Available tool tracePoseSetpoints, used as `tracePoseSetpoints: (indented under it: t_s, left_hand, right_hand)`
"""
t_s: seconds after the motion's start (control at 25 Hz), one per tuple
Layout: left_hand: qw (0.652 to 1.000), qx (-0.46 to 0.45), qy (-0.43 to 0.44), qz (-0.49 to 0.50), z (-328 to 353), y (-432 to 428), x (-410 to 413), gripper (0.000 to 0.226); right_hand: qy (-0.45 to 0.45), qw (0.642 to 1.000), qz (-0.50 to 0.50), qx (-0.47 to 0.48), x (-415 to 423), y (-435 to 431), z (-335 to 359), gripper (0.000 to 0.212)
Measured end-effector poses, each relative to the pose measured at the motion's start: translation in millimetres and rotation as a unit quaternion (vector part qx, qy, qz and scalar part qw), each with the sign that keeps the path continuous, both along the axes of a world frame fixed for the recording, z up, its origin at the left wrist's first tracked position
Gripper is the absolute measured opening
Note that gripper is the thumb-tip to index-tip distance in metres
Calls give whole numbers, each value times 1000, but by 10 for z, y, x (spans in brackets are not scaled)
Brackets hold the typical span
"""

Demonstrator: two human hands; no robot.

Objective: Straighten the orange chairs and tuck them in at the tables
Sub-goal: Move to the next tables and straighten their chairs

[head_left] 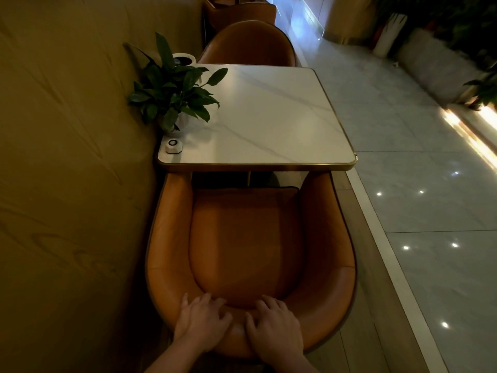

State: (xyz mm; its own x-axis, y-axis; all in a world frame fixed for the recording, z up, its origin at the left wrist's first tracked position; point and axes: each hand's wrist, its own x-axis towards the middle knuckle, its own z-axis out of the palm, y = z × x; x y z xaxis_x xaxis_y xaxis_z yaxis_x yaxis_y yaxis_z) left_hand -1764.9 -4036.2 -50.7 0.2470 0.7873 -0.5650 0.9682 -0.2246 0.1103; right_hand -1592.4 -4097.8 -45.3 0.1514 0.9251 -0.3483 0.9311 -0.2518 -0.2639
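An orange tub chair stands right in front of me, square to a white marble table; the tips of its arms reach under the table's near edge. My left hand and my right hand lie side by side on the top of the chair's backrest, fingers draped over its padded rim. A second orange chair sits at the table's far side, its backrest close to the table edge. Part of another orange chair shows further back.
A tan wall runs close along the left of the chair and table. A potted plant, a white cup and a small white call button sit on the table's left side. A glossy tiled aisle lies to the right.
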Motion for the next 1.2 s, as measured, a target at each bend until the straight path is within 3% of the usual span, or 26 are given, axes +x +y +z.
tracePoseSetpoints:
  t_s: [0.44, 1.2]
  left_hand:
    - [999, -49, 15, -3, -50, -235, 1, 69]
    - [997, -62, -34, 25, 13, -219, -31, 65]
  right_hand:
    - [10, 1000, 10, -23, 60, -230, 9, 55]
    - [12, 998, 8, -54, 58, -192, -36, 61]
